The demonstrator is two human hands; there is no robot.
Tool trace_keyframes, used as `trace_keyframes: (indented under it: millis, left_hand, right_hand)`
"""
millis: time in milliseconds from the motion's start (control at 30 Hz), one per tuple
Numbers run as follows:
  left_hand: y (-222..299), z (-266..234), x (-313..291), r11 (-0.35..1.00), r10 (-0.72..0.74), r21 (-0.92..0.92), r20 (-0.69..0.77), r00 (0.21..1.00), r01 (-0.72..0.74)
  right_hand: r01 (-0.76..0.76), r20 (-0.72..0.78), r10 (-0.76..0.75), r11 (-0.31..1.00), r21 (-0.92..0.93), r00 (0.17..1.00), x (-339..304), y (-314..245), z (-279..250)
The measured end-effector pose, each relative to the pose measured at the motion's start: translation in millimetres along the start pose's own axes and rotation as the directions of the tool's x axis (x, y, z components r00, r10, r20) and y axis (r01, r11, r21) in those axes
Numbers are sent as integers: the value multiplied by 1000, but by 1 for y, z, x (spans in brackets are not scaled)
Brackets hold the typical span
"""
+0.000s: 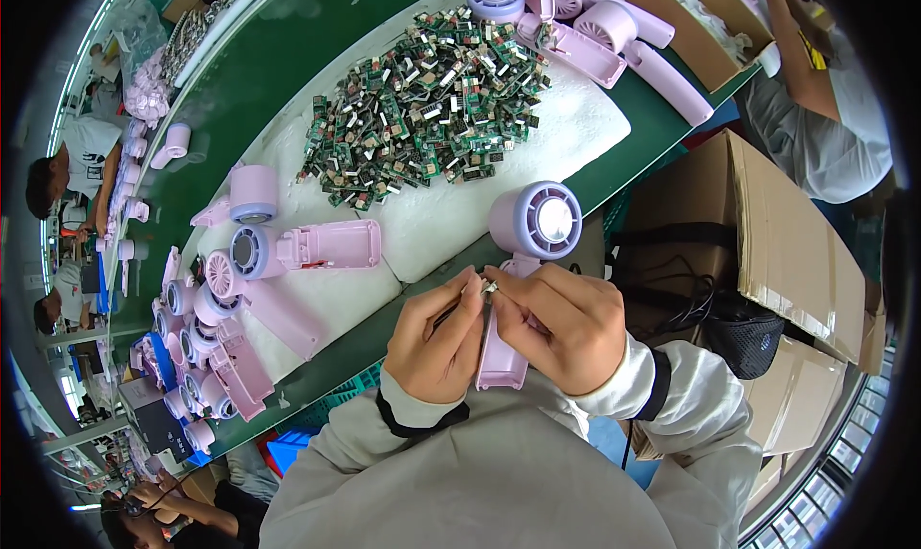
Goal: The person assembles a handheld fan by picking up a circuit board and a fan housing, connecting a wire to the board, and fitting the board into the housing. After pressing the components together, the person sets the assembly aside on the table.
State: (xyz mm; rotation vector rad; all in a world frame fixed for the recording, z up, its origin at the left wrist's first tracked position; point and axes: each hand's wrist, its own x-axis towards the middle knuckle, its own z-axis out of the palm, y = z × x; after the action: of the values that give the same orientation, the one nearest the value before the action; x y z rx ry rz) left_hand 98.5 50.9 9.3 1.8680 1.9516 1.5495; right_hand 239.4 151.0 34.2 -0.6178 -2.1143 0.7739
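A pink handheld fan (504,359) lies beneath my hands at the table's near edge. Its lavender-ringed round head (535,221) points away from me, and its hollow handle runs back toward my body. Over the handle, the fingertips of my left hand (434,343) and my right hand (568,327) meet, both closed in a pinch. Between them shows a small whitish connector (489,286); a thin dark lead seems to run by the left fingers. The fingers cover most of it, so I cannot tell how its parts join.
A heap of small green circuit boards (432,108) spreads over a white foam sheet (576,127). More pink fan parts (312,245) lie to the left, others (609,31) at the far right. Cardboard boxes (796,252) stand right of the table, with a black pouch (746,343). Other people sit nearby.
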Motion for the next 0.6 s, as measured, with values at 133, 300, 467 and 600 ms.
trace_keyframes:
  millis: [133, 300, 467, 600]
  left_hand:
    - [2, -7, 13, 994, 86, 75, -7, 996, -85]
    - [36, -54, 37, 951, -183, -210, 211, 960, 228]
    - [60, -99, 48, 472, -358, -463, 676, 644, 750]
    - [78, -136, 73, 226, -293, -359, 862, 414, 906]
  right_hand:
    - [43, -15, -42, 999, 28, 999, 13, 1, -3]
    - [33, 44, -40, 989, 141, 998, 19, -21, -17]
    - [62, 141, -85, 985, 159, 986, 10, -52, -33]
    - [214, 52, -229, 955, 205, 972, 13, -84, -45]
